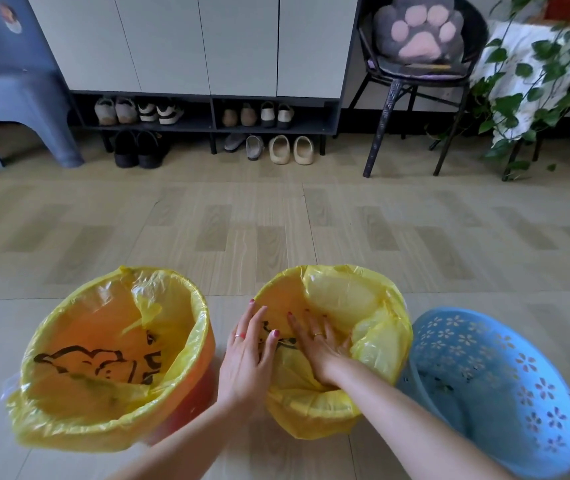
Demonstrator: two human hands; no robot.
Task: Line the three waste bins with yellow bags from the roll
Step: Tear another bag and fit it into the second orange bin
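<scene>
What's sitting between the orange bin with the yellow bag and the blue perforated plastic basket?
In the head view, a second bin with a yellow bag; both hands, left hand and right hand, are at it.

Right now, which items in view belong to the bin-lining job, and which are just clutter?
Job:
- left bin, yellow bag fitted
- middle bin's yellow bag, left hand at the rim, right hand pressing inside
- blue bin, unlined
- the roll: not in view

Lying about:
- shoe rack
- blue stool
- black chair with paw cushion
- plant

two lined orange bins (186, 403), both hands (314, 348) inside middle bag (363, 306), bare blue bin (505, 386)
</scene>
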